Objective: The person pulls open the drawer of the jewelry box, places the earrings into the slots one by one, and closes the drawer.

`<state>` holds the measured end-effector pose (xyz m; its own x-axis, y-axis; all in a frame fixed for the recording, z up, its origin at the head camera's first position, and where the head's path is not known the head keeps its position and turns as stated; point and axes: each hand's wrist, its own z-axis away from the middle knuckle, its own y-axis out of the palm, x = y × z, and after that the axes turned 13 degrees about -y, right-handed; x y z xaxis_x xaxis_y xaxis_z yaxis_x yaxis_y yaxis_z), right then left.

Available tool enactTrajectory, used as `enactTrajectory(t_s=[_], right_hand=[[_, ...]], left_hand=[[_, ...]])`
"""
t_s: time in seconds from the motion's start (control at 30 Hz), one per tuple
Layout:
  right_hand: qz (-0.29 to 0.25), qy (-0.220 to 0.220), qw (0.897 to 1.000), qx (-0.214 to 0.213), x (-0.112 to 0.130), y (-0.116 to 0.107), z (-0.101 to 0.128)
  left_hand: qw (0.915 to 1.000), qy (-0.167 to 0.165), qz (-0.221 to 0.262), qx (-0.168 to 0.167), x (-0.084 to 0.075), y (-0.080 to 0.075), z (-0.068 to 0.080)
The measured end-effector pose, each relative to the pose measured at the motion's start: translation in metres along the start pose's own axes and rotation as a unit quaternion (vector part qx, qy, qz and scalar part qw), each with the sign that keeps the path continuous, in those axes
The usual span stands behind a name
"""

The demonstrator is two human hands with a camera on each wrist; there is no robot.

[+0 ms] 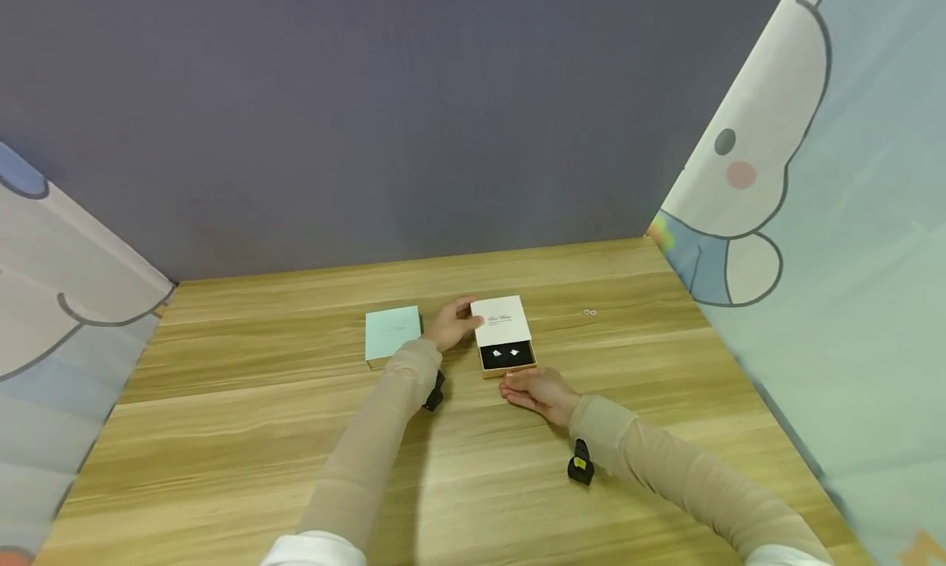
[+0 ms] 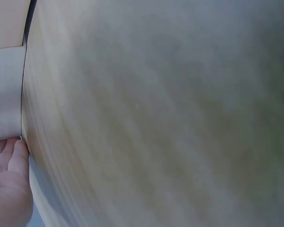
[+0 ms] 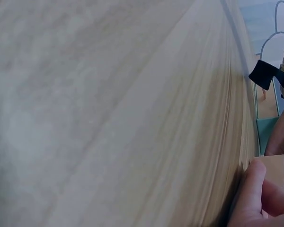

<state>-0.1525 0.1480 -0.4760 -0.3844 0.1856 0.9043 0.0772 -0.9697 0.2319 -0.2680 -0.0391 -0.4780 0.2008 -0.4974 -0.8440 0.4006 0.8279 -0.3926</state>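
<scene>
Looking down from the head camera, a wooden table [image 1: 296, 434] carries a small jewellery box [image 1: 506, 336] near its middle, its white sleeve pushed back so the dark drawer tray shows two small pale pieces at the near end. The left hand [image 1: 454, 324] holds the sleeve at its left edge, fingers curled against it with the thumb on top. The right hand [image 1: 538, 389] lies just in front of the drawer's near edge, fingers bent and touching it; how firmly it grips cannot be told from here. A mint-green box [image 1: 392, 333] sits just left of the left hand, and two tiny rings [image 1: 589, 312] lie well apart to the right. Black wrist cameras hang under both sleeved forearms. A grey wall stands behind, cartoon-print curtains at either side.

The left wrist view gives almost nothing but blurred table grain; at its left margin the left hand [image 2: 9, 184] shows fingertips pressed against the white sleeve [image 2: 4, 94], a contact the head view only suggests.

The right wrist view is also mostly table, yet it alone shows the right hand's thumb [image 3: 250, 189] set against the tan side of the drawer [image 3: 274, 169], with the mint-green box [image 3: 266, 132] beyond and a black strap above.
</scene>
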Motion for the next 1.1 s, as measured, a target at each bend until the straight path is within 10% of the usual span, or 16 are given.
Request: enactTrajectory(t_s=[1.1], right_hand=[[-0.005, 0.003, 1.000, -0.024, 0.003, 0.006, -0.015]], left_hand=[[0.9996, 0.007, -0.028, 0.000, -0.004, -0.002, 0.007]])
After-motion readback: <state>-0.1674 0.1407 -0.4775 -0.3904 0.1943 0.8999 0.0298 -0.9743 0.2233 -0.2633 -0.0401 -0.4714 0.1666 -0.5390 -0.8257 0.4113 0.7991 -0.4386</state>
